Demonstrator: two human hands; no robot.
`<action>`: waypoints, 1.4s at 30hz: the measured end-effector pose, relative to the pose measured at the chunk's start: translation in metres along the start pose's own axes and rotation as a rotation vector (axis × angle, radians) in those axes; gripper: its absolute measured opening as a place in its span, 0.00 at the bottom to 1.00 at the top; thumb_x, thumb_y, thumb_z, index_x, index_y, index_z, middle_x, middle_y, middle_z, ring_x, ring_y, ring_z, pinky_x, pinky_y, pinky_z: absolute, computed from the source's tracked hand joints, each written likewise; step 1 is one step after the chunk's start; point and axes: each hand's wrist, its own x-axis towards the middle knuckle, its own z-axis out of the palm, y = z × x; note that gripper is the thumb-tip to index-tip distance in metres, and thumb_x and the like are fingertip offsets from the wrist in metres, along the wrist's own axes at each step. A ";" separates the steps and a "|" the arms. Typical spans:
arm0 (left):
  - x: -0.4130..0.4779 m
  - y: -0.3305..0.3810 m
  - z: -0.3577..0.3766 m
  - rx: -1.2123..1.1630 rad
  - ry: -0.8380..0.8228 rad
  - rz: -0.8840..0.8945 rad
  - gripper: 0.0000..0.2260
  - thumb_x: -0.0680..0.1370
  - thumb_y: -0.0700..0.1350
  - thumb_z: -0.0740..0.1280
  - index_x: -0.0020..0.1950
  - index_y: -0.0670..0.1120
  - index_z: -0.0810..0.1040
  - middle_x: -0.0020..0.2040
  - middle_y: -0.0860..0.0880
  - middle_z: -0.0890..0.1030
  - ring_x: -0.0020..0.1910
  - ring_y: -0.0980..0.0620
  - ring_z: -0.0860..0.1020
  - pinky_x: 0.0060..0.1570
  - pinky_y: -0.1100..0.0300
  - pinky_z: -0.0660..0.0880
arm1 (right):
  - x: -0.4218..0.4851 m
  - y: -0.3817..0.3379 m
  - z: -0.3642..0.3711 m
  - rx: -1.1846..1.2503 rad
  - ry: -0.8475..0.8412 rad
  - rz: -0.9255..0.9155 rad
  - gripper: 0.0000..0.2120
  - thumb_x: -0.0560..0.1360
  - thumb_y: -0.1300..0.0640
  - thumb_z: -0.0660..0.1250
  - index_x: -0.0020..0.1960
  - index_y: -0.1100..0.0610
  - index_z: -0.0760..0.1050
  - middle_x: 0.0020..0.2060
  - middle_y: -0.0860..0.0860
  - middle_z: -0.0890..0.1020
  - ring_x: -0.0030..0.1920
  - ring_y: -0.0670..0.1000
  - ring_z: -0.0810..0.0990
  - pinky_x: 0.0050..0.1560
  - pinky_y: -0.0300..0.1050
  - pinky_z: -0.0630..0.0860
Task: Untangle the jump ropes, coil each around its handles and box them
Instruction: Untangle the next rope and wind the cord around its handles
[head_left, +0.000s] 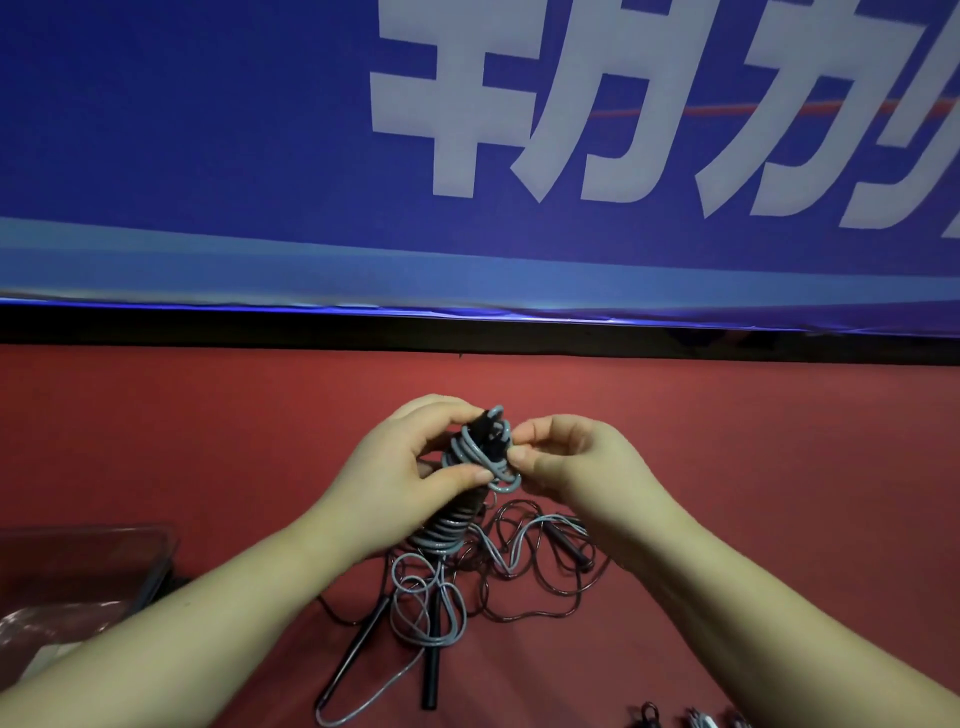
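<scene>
The grey rope (451, 531) has a smooth plastic skin that shines along its coils. The thin dark rope (519, 616) is just as glossy. The black handles (431, 670) look like hard plastic with a dull sheen. The red worktop (208, 441) is matt and cloth-like. The box (88, 540) is clear plastic, and the blue banner (208, 130) is smooth and faintly shiny.

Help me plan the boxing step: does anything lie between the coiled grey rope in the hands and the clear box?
Nothing visible does. Only bare red surface separates the coiled grey rope from the clear box, with the left forearm above it. The loose tangle lies nearer the person.
</scene>
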 end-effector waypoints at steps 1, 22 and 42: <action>0.000 0.000 0.001 0.013 0.006 0.007 0.23 0.69 0.37 0.75 0.49 0.64 0.74 0.54 0.67 0.73 0.55 0.63 0.75 0.46 0.69 0.76 | 0.001 0.002 0.001 0.002 0.047 -0.014 0.07 0.73 0.69 0.67 0.41 0.58 0.77 0.32 0.51 0.81 0.31 0.44 0.77 0.35 0.34 0.74; -0.001 0.007 0.005 -0.443 0.026 -0.291 0.14 0.75 0.32 0.65 0.47 0.50 0.82 0.45 0.50 0.85 0.41 0.56 0.82 0.38 0.67 0.76 | 0.001 -0.004 -0.002 0.353 -0.027 0.192 0.10 0.69 0.70 0.69 0.36 0.57 0.74 0.28 0.50 0.80 0.26 0.45 0.74 0.26 0.35 0.68; 0.020 -0.012 0.016 -0.577 0.311 -0.585 0.04 0.76 0.36 0.67 0.45 0.44 0.77 0.38 0.50 0.82 0.35 0.56 0.82 0.31 0.57 0.79 | 0.006 0.037 0.030 -0.433 0.144 -0.406 0.19 0.67 0.56 0.75 0.51 0.43 0.70 0.53 0.36 0.75 0.53 0.37 0.75 0.55 0.34 0.72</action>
